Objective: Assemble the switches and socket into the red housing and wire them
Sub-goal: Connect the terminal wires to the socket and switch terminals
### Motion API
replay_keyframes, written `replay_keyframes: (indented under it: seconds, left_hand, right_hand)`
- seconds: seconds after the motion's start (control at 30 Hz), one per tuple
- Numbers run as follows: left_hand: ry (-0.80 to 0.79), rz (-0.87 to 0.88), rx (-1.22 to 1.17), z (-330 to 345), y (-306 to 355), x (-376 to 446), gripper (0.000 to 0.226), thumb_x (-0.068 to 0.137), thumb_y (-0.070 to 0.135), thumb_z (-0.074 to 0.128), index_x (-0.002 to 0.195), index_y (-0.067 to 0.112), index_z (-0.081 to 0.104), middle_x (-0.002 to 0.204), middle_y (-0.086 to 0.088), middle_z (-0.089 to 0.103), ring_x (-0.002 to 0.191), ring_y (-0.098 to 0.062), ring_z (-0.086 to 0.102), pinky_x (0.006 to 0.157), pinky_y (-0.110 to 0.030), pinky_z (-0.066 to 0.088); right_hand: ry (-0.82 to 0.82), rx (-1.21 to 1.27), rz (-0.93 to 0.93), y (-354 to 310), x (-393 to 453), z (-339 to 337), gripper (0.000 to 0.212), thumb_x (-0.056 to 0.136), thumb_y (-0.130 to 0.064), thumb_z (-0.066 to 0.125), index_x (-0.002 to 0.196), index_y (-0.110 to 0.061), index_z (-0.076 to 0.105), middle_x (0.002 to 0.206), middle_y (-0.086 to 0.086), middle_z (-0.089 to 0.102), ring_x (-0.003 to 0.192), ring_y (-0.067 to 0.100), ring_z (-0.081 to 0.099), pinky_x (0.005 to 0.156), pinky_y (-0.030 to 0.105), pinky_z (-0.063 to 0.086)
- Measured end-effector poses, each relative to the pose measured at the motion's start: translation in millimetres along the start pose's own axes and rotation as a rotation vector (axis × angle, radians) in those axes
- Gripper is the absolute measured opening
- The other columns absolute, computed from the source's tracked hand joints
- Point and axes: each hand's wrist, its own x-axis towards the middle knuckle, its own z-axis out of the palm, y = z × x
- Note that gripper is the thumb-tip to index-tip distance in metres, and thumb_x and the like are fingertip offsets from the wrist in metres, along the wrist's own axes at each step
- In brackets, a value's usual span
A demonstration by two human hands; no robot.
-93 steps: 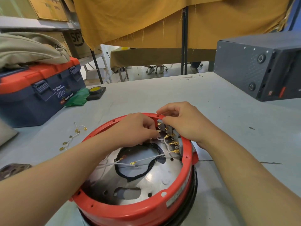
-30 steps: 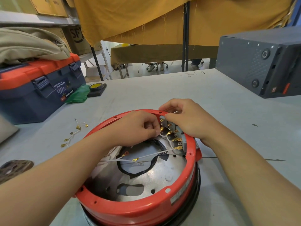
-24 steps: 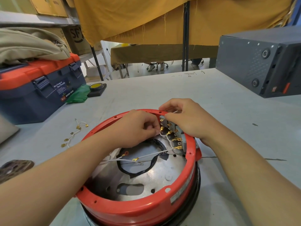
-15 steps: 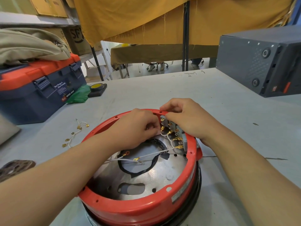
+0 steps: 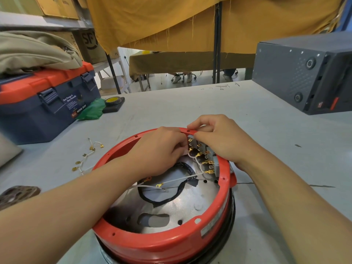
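Observation:
The round red housing (image 5: 163,242) stands on the grey table, open side up, with a metal floor inside. A row of grey switches (image 5: 206,159) with brass terminals sits against its inner far-right wall, linked by short white wires (image 5: 198,162). My left hand (image 5: 160,151) reaches inside the housing and pinches a white wire end at the top switch's terminals. My right hand (image 5: 219,138) curls over the red rim, its fingers gripping the rim and the top of the switch block. Two loose white wires (image 5: 179,181) with ring terminals lie across the floor.
Spare white jumper wires (image 5: 86,155) with brass connectors lie on the table left of the housing. A blue and orange toolbox (image 5: 43,100) stands at far left, a tape roll (image 5: 112,101) beside it. A dark grey machine (image 5: 304,73) stands at far right. A brown perforated disc (image 5: 17,195) lies at the left edge.
Both hands stay at the top switch; my left hand has shifted slightly right and up toward the terminals. The view has edged a little nearer.

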Motion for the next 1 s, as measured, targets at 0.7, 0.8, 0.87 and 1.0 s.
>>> replay_keyframes:
  seconds: [0.7,0.8,0.87,1.0]
  left_hand:
    - [0.137,-0.348,-0.563,-63,-35,-30,0.009,0.086,0.020,0.065,0.088,0.026,0.072,0.079,0.004,0.072,0.076,-0.007,0.066,0.074,-0.019,0.047]
    - [0.272,-0.510,-0.615,-63,-68,-55,0.013,0.088,0.015,0.062,0.090,0.024,0.071,0.085,0.002,0.073,0.084,-0.013,0.066,0.076,-0.024,0.048]
    - [0.308,-0.608,-0.638,-54,-89,-71,0.016,0.089,0.011,0.061,0.089,0.023,0.071,0.085,0.001,0.072,0.087,-0.017,0.065,0.078,-0.026,0.049]
    - [0.347,-0.722,-0.629,-19,-113,-102,0.021,0.087,0.004,0.062,0.082,0.023,0.071,0.088,0.003,0.071,0.086,-0.011,0.066,0.076,-0.019,0.050]
  right_hand:
    - [-0.028,-0.053,0.054,0,-1,-4,0.020,0.089,-0.017,0.059,0.105,-0.023,0.069,0.100,-0.005,0.070,0.095,0.014,0.064,0.090,0.033,0.051]
    - [-0.031,-0.025,0.057,1,-1,-5,0.018,0.089,-0.016,0.061,0.102,-0.024,0.071,0.097,-0.006,0.072,0.092,0.013,0.066,0.092,0.037,0.051]
    - [-0.027,0.014,0.070,2,-1,-5,0.017,0.088,-0.014,0.062,0.097,-0.025,0.072,0.093,-0.006,0.074,0.088,0.013,0.068,0.091,0.039,0.052]
    - [-0.038,0.051,0.088,1,-2,-5,0.018,0.089,-0.012,0.062,0.094,-0.026,0.073,0.087,-0.005,0.075,0.079,0.014,0.069,0.084,0.040,0.054]
